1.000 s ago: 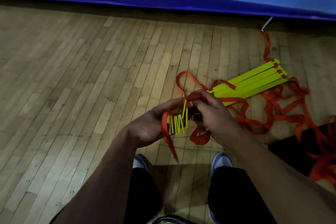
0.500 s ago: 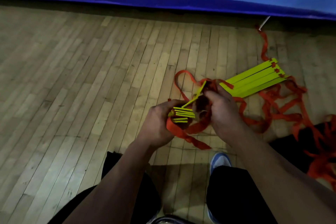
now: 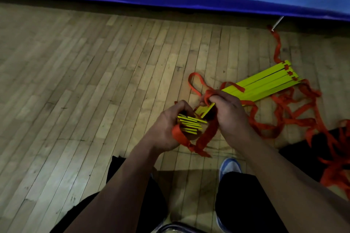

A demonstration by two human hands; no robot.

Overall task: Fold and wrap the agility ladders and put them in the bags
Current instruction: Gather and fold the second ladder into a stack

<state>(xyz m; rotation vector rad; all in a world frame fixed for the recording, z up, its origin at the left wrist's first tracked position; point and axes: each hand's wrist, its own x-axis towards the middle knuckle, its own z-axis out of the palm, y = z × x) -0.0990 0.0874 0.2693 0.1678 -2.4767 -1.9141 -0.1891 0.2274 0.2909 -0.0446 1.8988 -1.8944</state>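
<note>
Left hand [image 3: 166,128] grips stacked yellow rungs [image 3: 190,124] of agility ladder, held above wood floor [image 3: 94,100]. Right hand [image 3: 225,113] pinches orange strap [image 3: 209,93] (bunched at fingertips). Second ladder [image 3: 265,83] lies flat just beyond, straps tangled alongside.

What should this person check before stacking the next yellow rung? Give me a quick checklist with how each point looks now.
1. Left hand grips the stacked rungs: ok.
2. Right hand holds the next rung and orange strap: ok.
3. Stack edges aligned: not ok, they look fanned.
4. Strap free of tangles: not ok, loose loops lie jumbled on the floor.
5. Remaining rungs within reach: ok.
6. Bag ready: cannot tell.
</note>
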